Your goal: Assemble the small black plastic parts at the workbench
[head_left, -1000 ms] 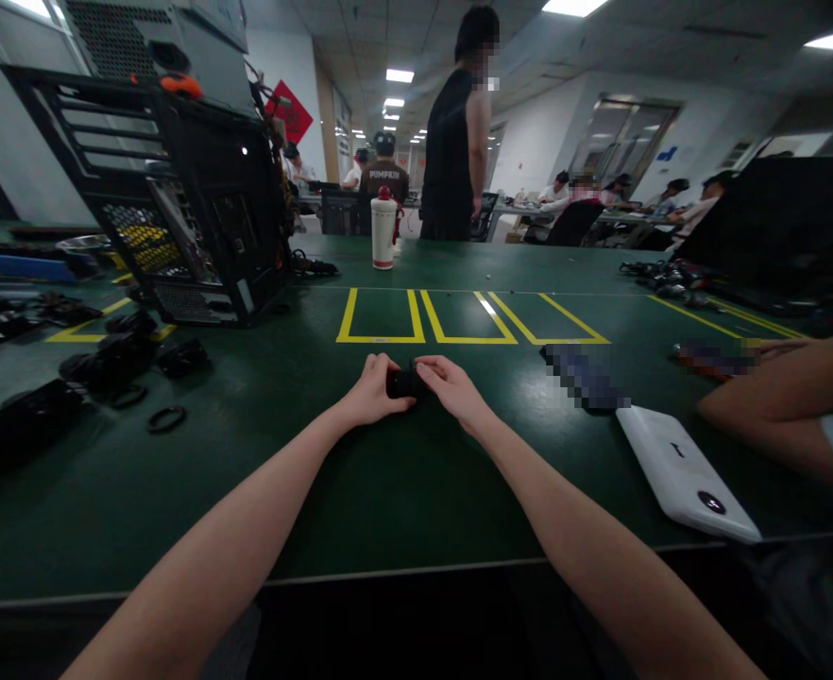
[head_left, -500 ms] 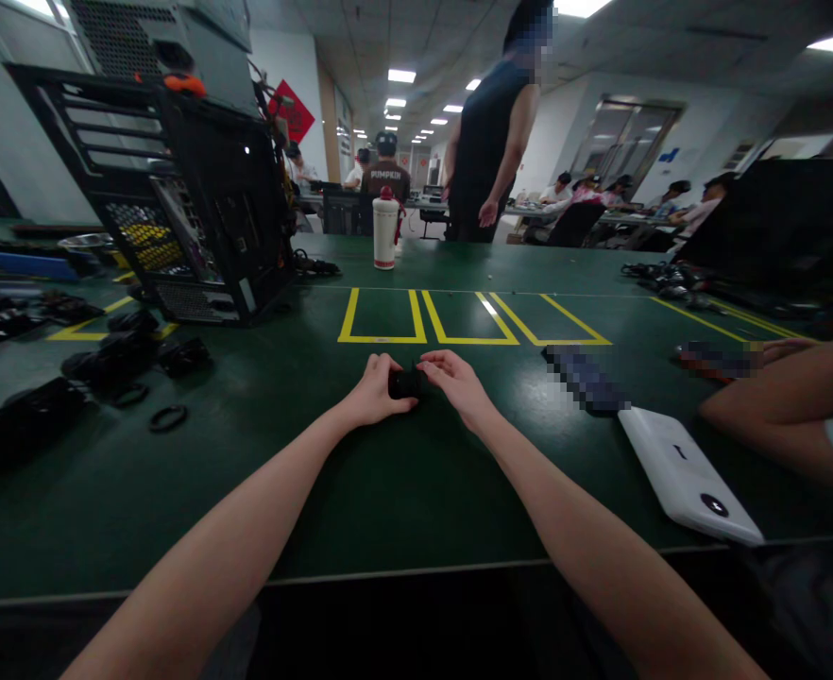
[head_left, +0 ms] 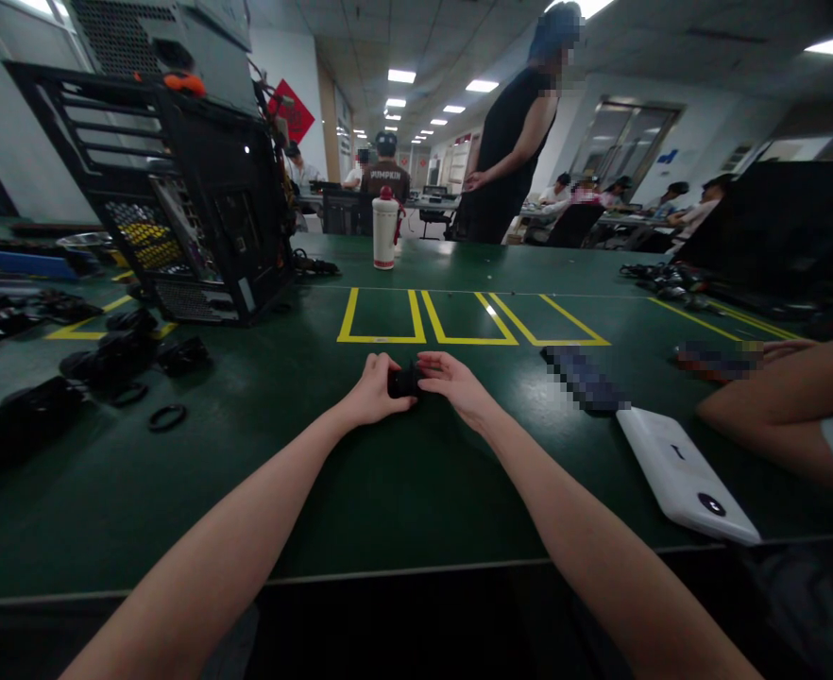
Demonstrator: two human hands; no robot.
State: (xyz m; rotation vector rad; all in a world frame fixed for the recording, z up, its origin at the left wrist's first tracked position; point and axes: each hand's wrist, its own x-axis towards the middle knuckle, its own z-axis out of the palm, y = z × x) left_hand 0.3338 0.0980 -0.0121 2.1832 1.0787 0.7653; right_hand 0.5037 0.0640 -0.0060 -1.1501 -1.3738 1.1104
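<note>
Both my arms reach out over a dark green table (head_left: 388, 491). My left hand (head_left: 372, 392) and my right hand (head_left: 455, 385) meet at the table's middle, each with fingers curled round a small black object (head_left: 403, 382) held between them just above the surface. Most of the object is hidden by my fingers. Three yellow-outlined rectangles (head_left: 382, 318) are marked on the table just beyond my hands.
An open black computer case (head_left: 176, 203) stands at the back left, with black parts and rings (head_left: 167, 416) scattered before it. A white bottle (head_left: 383, 229) stands behind. A white device (head_left: 684, 472) lies right, near a co-worker's forearm (head_left: 777, 401). A person in black (head_left: 508, 161) stands beyond the table.
My hands have stayed on the small black object, barely shifting. The standing person in black beyond the table has moved to the right.
</note>
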